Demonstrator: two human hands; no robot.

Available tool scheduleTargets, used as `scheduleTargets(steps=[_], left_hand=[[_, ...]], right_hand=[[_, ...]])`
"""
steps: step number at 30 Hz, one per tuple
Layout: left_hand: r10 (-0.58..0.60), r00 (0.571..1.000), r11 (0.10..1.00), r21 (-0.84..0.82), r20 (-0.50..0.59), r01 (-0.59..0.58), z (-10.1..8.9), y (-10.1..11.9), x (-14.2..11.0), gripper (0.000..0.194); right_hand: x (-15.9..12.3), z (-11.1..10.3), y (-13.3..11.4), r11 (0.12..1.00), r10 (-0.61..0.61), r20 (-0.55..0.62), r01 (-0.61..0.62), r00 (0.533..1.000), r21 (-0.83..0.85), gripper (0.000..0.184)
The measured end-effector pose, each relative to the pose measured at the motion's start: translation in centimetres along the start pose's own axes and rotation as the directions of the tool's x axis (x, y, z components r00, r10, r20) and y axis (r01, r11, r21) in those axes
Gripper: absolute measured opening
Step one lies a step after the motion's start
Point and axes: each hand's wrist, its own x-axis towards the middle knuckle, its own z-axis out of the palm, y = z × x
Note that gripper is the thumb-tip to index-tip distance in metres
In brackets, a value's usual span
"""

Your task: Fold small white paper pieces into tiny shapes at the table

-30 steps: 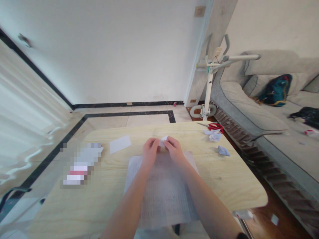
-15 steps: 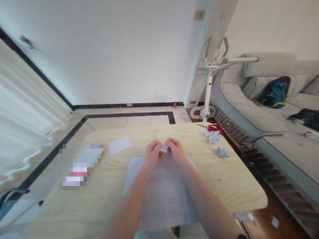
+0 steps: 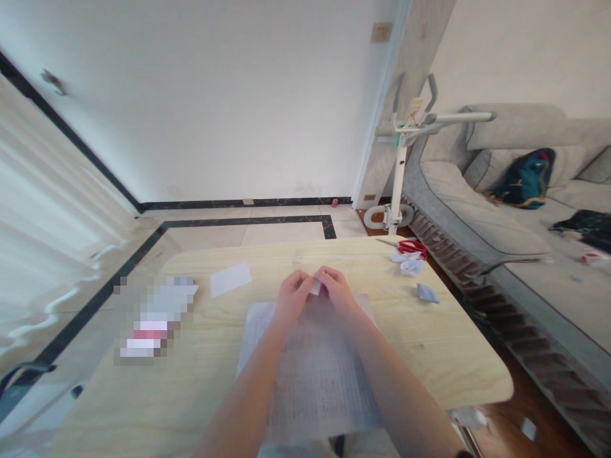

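Note:
Between my fingertips is a small piece of white paper [image 3: 316, 288], partly covered by the fingers. My left hand [image 3: 294, 292] pinches its left side, and my right hand [image 3: 334, 287] pinches its right side. The two hands almost touch, above the far edge of a large printed sheet [image 3: 324, 381] on the table. A flat white paper [image 3: 231, 280] lies to the left of my hands. To the right are a folded bluish paper [image 3: 428, 293] and some folded paper pieces [image 3: 408, 262] beside red-handled scissors [image 3: 411, 247].
The light wooden table [image 3: 458, 356] has rounded corners. A blurred-out patch [image 3: 157, 318] covers something at its left. Beyond the right edge stand a white exercise machine [image 3: 397, 178] and a grey sofa [image 3: 482, 210] with a dark teal bag [image 3: 527, 178].
My hands have drawn slightly closer together, and less of the small paper shows between them. Everything else on the table lies as before.

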Motion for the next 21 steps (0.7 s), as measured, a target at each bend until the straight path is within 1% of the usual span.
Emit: scheduleTargets(steps=[3,5,8,10,12,15,21], left_hand=[[-0.001,1.0,1.0,-0.008,0.003,0.001,0.2,0.1,-0.1,0.024],[-0.013,1.0,1.0,-0.008,-0.008,0.013,0.3,0.3,-0.1,0.022],[-0.033,0.999,0.999,0.003,-0.037,0.033,0.3,0.7,0.0,0.022],[-0.029,0.997,0.999,0.023,-0.066,0.031,0.3,0.8,0.1,0.023],[-0.005,0.996,0.998,0.065,-0.087,0.011,0.3,0.7,0.2,0.022],[0.034,0.995,0.991,0.13,-0.093,-0.021,0.3,0.6,0.3,0.022],[0.114,0.982,0.968,0.239,-0.147,-0.076,0.1,0.3,0.4,0.021]], right_hand=[[0.1,-0.1,0.0,1.0,-0.029,-0.035,0.029,0.999,-0.006,0.022],[0.2,-0.3,0.2,0.998,-0.052,-0.036,0.051,0.998,-0.031,0.023],[0.4,-0.4,0.7,0.994,-0.077,-0.03,0.075,0.997,-0.074,0.023],[0.5,-0.4,0.9,0.987,-0.103,-0.051,0.096,0.993,-0.126,0.021],[0.6,-0.4,1.1,0.977,-0.13,-0.079,0.114,0.988,-0.182,0.017],[0.6,-0.4,1.1,0.969,-0.147,-0.11,0.121,0.983,-0.217,0.013],[0.7,-0.5,1.3,0.97,-0.137,-0.111,0.111,0.984,-0.216,0.018]])
